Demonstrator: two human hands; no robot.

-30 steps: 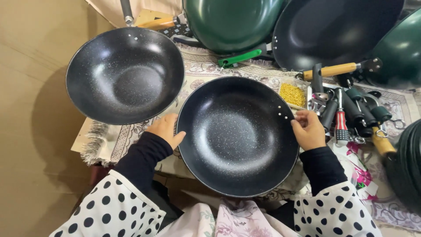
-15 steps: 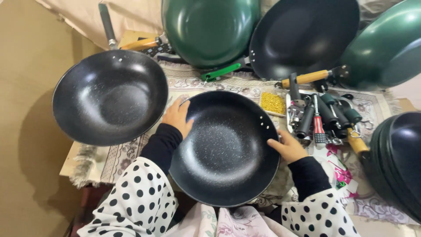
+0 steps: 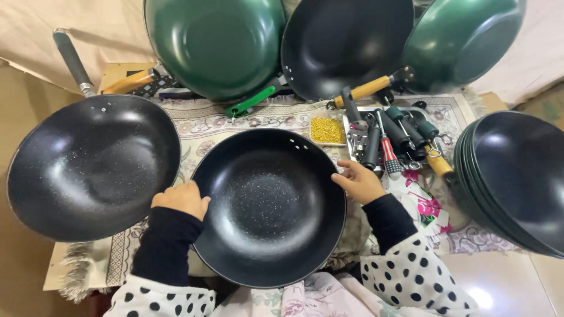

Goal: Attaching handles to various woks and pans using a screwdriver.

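A black speckled wok (image 3: 267, 205) sits between the two hands, tilted toward the person; the left hand (image 3: 181, 199) curls over its left rim, the right hand (image 3: 358, 182) grips its right rim; a handled black wok (image 3: 91, 164) lies just left of the left hand; loose handles (image 3: 393, 138) lie beyond the right hand on the desk's patterned cloth (image 3: 202, 126).

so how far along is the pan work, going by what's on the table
Looks done: one black pan on the left already has its handle. In hand: the left hand and right hand grip opposite rims of a handleless black pan with open holes in its wall. Seemingly left: loose handles lie beside it, and a stack of black pans on the right shows no handles.
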